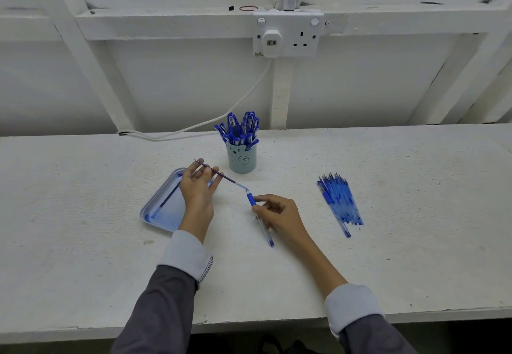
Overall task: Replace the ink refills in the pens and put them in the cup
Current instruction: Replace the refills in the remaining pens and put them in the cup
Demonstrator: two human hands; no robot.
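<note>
My left hand [198,190] pinches a thin dark ink refill [221,177] that slants down to the right; its lower end bends at the blue grip of a pen barrel [250,198]. My right hand [277,213] holds that barrel just below the grip, and the clear body runs down to a blue end near the table. A pale green bear cup [242,159] full of blue pens stands behind the hands. A heap of several blue refills [339,201] lies to the right. A light blue tray [155,218] under my left hand holds one dark refill [167,198].
A white cable [194,126] runs along the table's back edge up to a wall socket [288,35]. The white table's front edge [249,323] is close to my forearms. A wall with white beams rises right behind the cup.
</note>
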